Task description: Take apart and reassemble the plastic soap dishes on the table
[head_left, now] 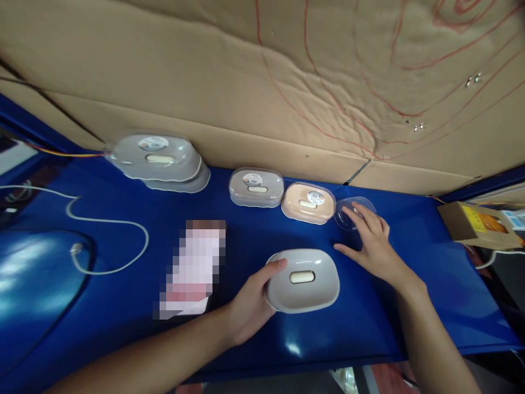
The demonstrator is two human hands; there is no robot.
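Note:
My left hand [256,298] grips the left end of a grey soap dish [283,293], its thumb over the rim and its other fingers hidden beneath. The dish is uncovered, tilted towards me, with a cream oblong piece [302,277] in its middle. My right hand [371,243] is open, fingers spread, over a clear plastic lid [344,216] on the table; whether the fingertips touch it I cannot tell. Left of that lid stand a peach soap dish [297,205] and a grey lidded soap dish [240,196], both under clear lids with round stickers.
Stacked larger grey dishes [123,158] stand at the back left of the blue table [246,235]. A blurred-out phone-like object [192,268] lies left of my left hand. A white cable [123,221] curls further left. Cardboard [184,76] walls the back; a small box [471,227] sits right.

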